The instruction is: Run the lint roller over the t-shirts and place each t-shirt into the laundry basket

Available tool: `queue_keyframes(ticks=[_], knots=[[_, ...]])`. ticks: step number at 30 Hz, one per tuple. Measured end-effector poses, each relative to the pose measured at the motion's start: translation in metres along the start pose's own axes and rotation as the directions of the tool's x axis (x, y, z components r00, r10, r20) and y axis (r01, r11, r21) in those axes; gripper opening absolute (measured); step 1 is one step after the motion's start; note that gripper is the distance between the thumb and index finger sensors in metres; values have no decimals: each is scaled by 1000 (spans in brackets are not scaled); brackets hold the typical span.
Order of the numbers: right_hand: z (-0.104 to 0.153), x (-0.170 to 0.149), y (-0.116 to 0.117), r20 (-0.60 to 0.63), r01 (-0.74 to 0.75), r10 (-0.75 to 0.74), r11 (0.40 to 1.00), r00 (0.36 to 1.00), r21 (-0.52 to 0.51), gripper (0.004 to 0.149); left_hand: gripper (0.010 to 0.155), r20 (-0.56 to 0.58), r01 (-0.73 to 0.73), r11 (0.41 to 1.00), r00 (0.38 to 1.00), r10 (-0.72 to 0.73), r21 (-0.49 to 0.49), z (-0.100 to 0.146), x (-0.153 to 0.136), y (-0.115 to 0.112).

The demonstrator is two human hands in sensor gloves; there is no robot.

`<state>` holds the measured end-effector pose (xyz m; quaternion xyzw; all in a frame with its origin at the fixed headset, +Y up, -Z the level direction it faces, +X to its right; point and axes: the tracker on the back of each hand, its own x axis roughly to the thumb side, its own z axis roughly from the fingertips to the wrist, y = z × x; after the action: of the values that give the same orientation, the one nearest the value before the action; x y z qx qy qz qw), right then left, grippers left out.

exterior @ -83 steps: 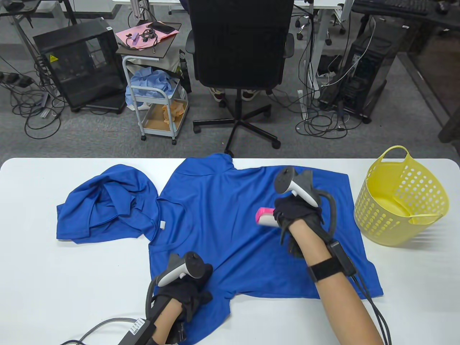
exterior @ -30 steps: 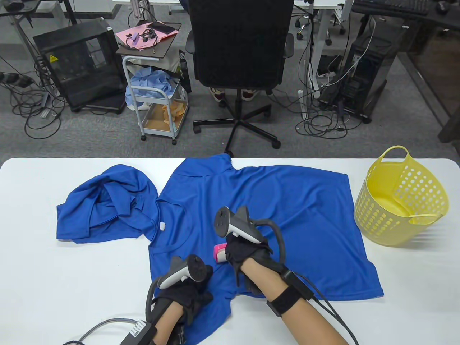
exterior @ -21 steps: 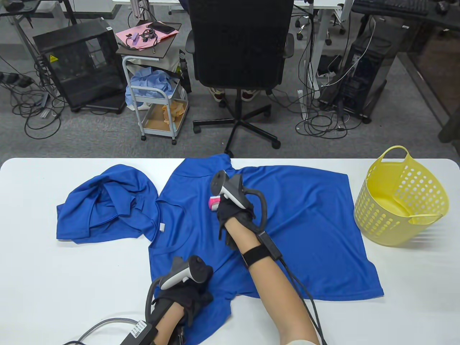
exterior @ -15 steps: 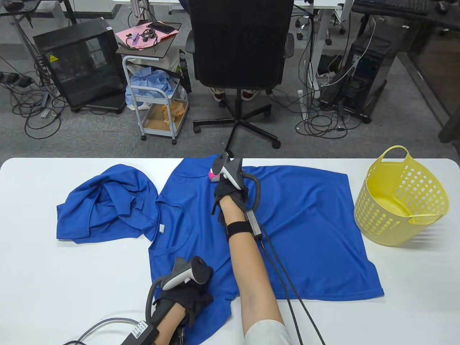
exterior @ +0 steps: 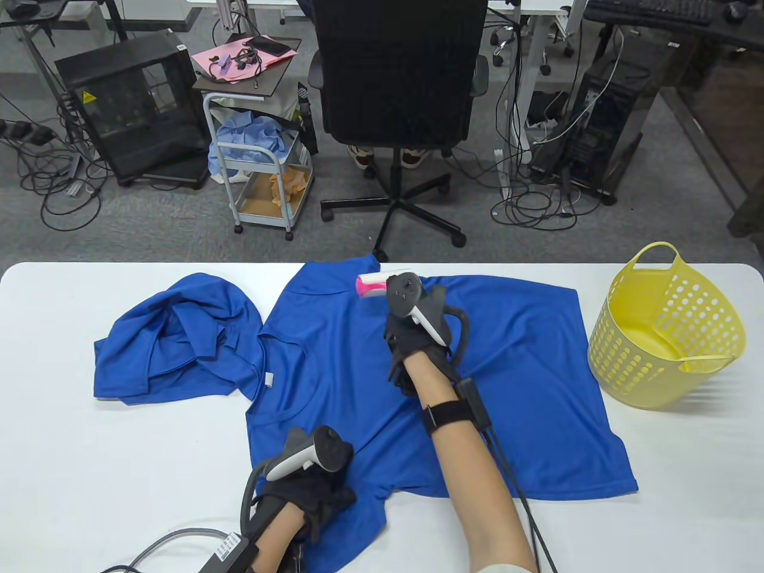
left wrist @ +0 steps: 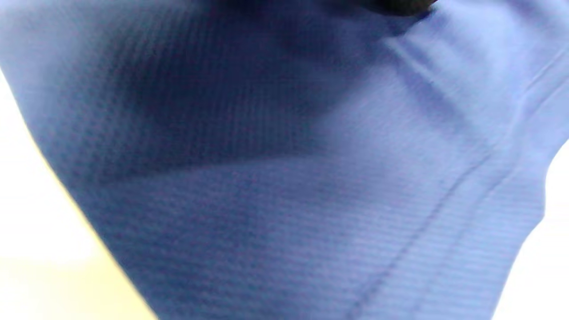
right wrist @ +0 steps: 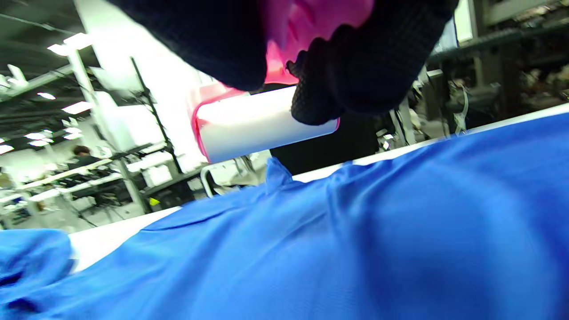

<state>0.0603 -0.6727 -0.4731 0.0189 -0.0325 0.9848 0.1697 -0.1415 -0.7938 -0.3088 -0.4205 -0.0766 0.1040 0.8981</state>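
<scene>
Right hand grips lint roller above t-shirt far edge; left hand presses near hem.

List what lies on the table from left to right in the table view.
Crumpled blue t-shirt → spread blue t-shirt, with the left hand on its near corner and the right hand holding the lint roller → yellow laundry basket.

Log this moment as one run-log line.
right hand: holds lint roller above spread t-shirt | left hand: on shirt's near edge | basket: no shirt
</scene>
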Motion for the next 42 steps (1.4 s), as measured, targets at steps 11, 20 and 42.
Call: queue_keyframes(ticks=[11,20,42], knots=[[175,1,-41,416,75,32,969,909,-237,64,61,631,-701,662,645,431,264,85,39,57],[212,-14,-35,615,394,-386,910,688,131,75,85,704,-725,674,553,446,143,104,70,48],[175,-236,27,-374,46,223,805,900,591,83,74,57,-268,879,962,268,394,103,-4,9]])
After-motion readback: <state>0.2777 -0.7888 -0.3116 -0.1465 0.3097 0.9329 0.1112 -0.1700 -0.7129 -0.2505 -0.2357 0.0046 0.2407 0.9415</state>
